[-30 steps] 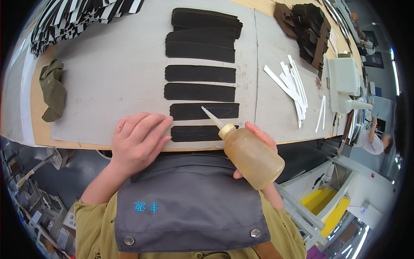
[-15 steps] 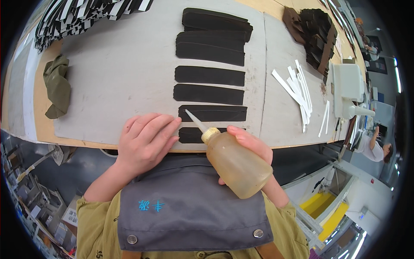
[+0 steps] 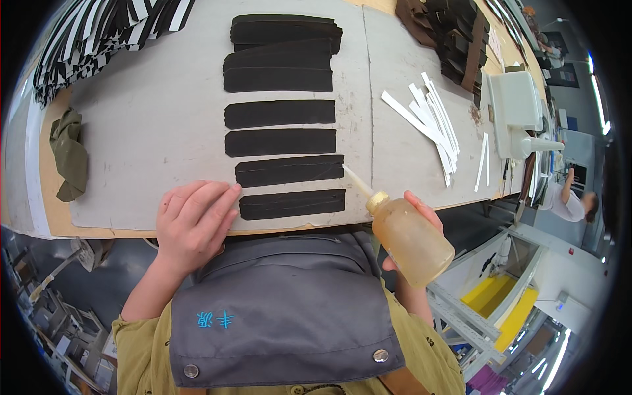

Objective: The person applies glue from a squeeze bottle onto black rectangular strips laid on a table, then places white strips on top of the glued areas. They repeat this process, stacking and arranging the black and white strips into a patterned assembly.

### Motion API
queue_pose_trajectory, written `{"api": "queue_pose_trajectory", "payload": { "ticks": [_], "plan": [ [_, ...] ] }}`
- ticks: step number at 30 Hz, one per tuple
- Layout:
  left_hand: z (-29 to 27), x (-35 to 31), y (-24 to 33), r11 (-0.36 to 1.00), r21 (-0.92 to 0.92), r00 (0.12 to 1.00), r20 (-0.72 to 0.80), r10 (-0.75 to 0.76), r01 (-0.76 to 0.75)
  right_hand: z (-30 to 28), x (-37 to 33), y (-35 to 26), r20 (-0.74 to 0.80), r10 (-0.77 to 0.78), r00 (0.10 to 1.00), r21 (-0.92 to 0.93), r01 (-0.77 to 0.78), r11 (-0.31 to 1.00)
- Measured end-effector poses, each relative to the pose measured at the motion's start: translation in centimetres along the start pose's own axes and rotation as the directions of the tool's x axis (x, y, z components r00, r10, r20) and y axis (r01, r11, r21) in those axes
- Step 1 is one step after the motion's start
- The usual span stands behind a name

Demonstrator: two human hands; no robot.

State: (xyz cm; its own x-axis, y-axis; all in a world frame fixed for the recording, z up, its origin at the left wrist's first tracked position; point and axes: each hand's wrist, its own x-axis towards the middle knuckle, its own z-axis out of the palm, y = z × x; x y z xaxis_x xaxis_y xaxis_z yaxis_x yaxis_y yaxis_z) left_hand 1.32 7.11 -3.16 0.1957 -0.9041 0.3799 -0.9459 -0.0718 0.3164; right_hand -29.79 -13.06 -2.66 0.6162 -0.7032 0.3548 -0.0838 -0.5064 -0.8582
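Observation:
My right hand [image 3: 426, 214] is wrapped around a translucent, amber-tinted squeeze bottle [image 3: 413, 242] with a long, thin nozzle. The nozzle tip meets the right end of a black strip [image 3: 289, 171], second from the table's near edge. A thin line runs lengthwise along this strip. My left hand [image 3: 197, 217] lies with fingers stretched out, its fingertips at the strip's left end. Nearer to me is another black strip [image 3: 293, 204], also marked with a line. Farther away lie two separate black strips [image 3: 280, 142] and overlapping black strips [image 3: 280, 69].
Loose white strips [image 3: 431, 125] lie to the right, near a white container [image 3: 517, 102]. Brown and black pieces [image 3: 461, 49] are heaped at the far right. A bundle of black and white strips [image 3: 99, 46] fills the far left, with olive cloth [image 3: 69, 155] below it.
The bottle's nozzle has travelled rightward along the black strip, from its left end to its right end. My left hand stays by the left end. The whole view has shifted slightly.

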Motion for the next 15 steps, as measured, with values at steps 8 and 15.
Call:
{"api": "queue_pose_trajectory", "payload": {
  "ticks": [8,15],
  "plan": [
    [-0.1,0.2,0.0,1.0,0.003,1.0,-0.016,0.003,-0.002,1.2,0.8,0.1,0.058,-0.034,0.998,0.097,0.028,0.995],
    [-0.1,0.2,-0.1,1.0,-0.009,0.999,-0.035,0.0,0.0,4.3,2.3,-1.1,0.195,0.02,0.981,0.287,-0.077,0.955]
  ]
}}
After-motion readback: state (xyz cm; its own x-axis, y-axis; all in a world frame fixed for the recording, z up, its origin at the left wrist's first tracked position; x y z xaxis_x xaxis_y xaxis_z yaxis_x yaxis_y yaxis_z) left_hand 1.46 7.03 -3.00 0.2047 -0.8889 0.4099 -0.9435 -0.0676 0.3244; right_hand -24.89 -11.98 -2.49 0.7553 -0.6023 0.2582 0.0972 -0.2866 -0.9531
